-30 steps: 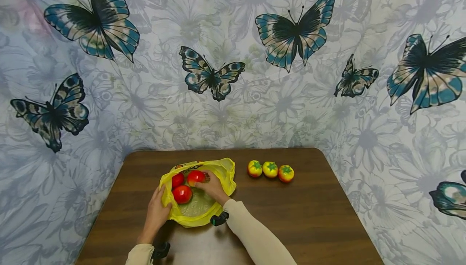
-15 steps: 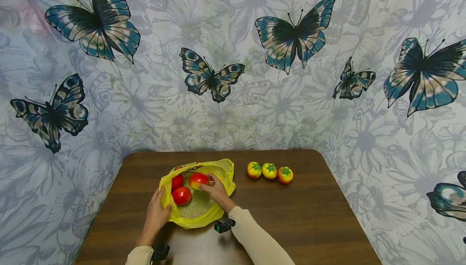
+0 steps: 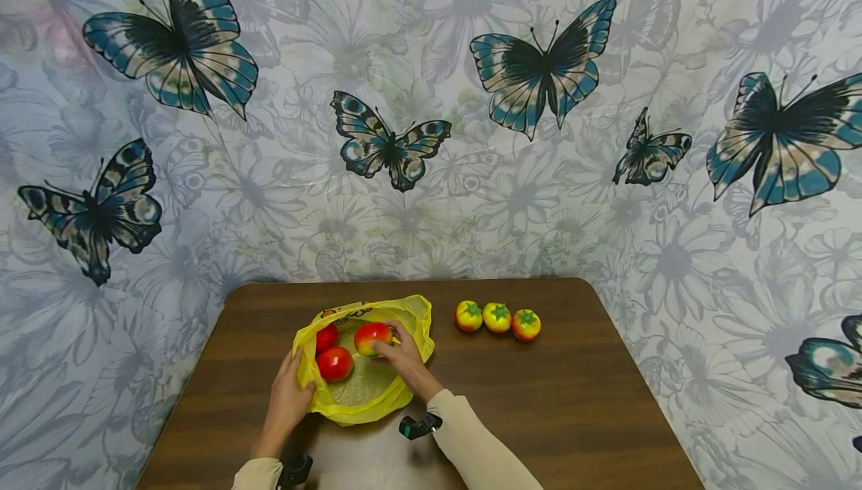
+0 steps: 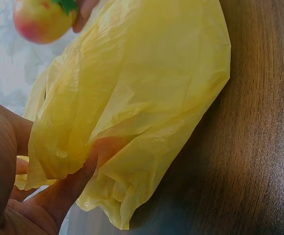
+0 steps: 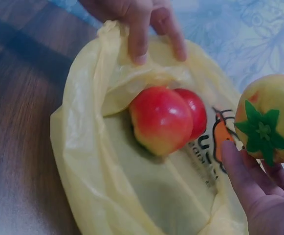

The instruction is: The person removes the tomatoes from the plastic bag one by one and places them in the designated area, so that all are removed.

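A yellow plastic bag (image 3: 367,409) lies on the table with its mouth spread wide. My left hand (image 3: 288,396) grips its left rim, thumb on one side of the plastic and fingers on the other. Inside the bag rest two red tomatoes (image 5: 161,117), smooth and shiny, side by side. My right hand (image 3: 404,359) holds another tomato (image 3: 370,338), red and yellow, over the right part of the bag's mouth. In the right wrist view this tomato's green star-shaped top (image 5: 263,129) faces the camera, with fingers curled beneath it.
Three red-and-yellow tomatoes (image 3: 497,318) stand in a row on the brown wooden table (image 3: 539,400), right of the bag. Behind the table's far edge rises a wall (image 3: 431,243) with butterfly and flower patterns.
My right hand has drawn the tomato slightly to the right, away from the two others in the bag. My left hand keeps its grip on the rim.
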Demonstrator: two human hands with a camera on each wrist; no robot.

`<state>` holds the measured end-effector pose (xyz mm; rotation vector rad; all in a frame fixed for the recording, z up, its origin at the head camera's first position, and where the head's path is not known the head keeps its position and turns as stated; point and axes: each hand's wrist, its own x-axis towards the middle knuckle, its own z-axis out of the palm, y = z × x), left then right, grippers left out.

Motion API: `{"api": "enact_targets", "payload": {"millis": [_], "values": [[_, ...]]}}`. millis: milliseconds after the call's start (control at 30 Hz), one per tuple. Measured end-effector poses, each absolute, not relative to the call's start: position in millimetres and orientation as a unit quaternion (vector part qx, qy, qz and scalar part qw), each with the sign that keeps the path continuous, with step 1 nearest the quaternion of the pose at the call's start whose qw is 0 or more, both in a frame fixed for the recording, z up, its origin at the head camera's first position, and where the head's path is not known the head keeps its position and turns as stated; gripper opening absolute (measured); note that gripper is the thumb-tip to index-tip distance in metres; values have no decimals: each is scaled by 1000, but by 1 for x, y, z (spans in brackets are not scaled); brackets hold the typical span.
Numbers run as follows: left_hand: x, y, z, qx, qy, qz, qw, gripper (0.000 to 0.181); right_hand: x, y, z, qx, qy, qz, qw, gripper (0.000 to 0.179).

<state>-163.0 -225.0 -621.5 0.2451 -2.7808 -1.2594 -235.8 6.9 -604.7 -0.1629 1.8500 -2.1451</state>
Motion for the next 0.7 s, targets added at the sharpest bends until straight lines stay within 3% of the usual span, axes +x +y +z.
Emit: {"api": "enact_targets", "payload": {"millis": [700], "values": [[-162, -225, -622, 76, -905, -417, 39, 76, -222, 29, -577, -62, 626, -767, 129, 55]]}}
